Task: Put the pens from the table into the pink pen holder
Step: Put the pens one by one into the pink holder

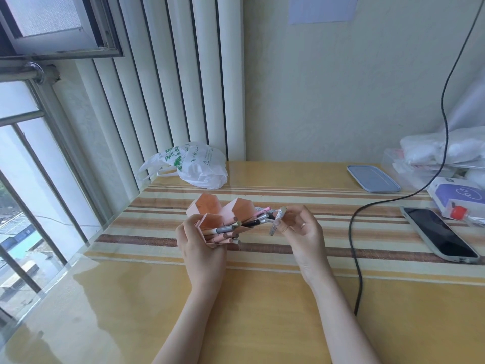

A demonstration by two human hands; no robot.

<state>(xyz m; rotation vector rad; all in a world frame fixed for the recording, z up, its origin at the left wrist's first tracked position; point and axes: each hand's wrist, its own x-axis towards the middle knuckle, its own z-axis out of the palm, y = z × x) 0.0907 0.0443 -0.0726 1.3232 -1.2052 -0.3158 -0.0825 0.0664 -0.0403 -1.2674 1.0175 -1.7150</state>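
Note:
The pink pen holder (223, 210), made of several hexagonal tubes, is tilted toward me over the striped mat. My left hand (200, 244) grips its near left side. Several pens (236, 228) stick out of its lower tubes, pointing right. My right hand (298, 232) pinches a silver-grey pen (277, 219) between thumb and fingers, just right of the holder's openings. The pen stands nearly upright, close to the other pens' ends.
A white plastic bag (195, 165) lies at the back left. A blue-grey lid (372, 178), a phone (441, 236), a purple-and-white box (459, 197) and clear packets crowd the right. A black cable (358, 232) hangs down across the table. Window bars run along the left.

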